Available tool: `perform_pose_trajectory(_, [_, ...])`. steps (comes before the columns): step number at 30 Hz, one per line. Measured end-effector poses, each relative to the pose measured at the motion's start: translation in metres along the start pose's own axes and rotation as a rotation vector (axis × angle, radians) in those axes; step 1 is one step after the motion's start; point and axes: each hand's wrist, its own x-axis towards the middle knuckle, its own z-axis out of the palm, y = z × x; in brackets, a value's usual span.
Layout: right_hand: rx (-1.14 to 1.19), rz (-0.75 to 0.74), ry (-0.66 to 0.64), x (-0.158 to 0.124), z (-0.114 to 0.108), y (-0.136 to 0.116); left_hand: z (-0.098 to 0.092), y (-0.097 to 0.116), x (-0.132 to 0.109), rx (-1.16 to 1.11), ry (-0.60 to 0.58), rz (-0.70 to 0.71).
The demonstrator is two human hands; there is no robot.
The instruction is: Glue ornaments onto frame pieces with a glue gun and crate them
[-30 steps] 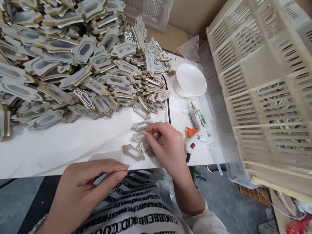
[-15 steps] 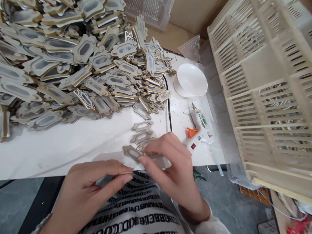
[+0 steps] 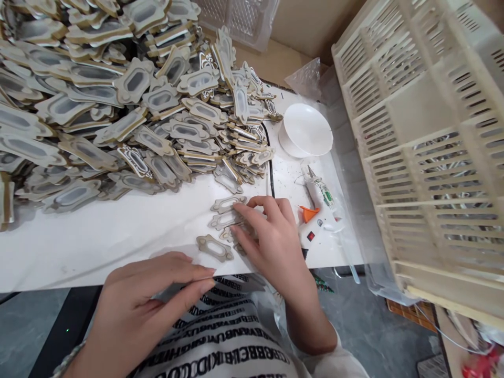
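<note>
My left hand (image 3: 153,299) is at the table's front edge with thumb and index finger in a pinch. Whatever thin thing may be between the fingertips is too small to make out. My right hand (image 3: 271,236) reaches over a short row of flat grey-beige ornate frame pieces, thumb and index finger apart. Its fingertips touch or hover over a frame piece (image 3: 224,219); I cannot tell which. A single ornate frame piece (image 3: 214,248) lies closest to me, between the hands. Another frame piece (image 3: 227,203) is at the row's far end. Some are partly hidden under my right hand.
A large heap of similar frame pieces (image 3: 94,105) covers the table's back left. At right are a white bowl (image 3: 305,128), a white glue gun (image 3: 321,210) with an orange trigger, and a tall slatted plastic crate (image 3: 413,121). A black cord (image 3: 271,176) crosses the table.
My right hand has moved away from the near frame piece, forward over the row. My left hand stays in place; the thin edge seen at its fingertips before no longer shows clearly.
</note>
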Motion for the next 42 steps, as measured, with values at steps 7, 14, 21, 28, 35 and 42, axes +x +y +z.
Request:
perform_pose_trajectory(7, [0.001, 0.035, 0.007, -0.0018, -0.0009, -0.0014, 0.0045, -0.0043, 0.0051, 0.059, 0.017, 0.189])
perform_pose_trajectory(14, [0.001, 0.009, -0.011, -0.0026, -0.0003, -0.0013, 0.0089, -0.0077, 0.0015, 0.141, 0.024, 0.285])
perform_pose_trajectory(21, [0.023, -0.006, 0.005, -0.0018, -0.0004, -0.0036, 0.008, -0.0093, 0.0062, 0.149, 0.002, 0.317])
perform_pose_trajectory(28, [0.037, -0.023, 0.017, -0.0027, 0.0018, -0.0041, 0.006, -0.0089, 0.0049, 0.153, 0.003, 0.303])
perform_pose_trajectory(35, [0.059, -0.038, 0.006, -0.0028, 0.0022, -0.0053, 0.008, -0.0084, 0.0031, 0.124, 0.023, 0.285])
perform_pose_trajectory(42, [0.083, -0.049, -0.003, -0.0069, -0.0021, -0.0059, 0.0086, -0.0096, 0.0001, 0.105, 0.023, 0.257])
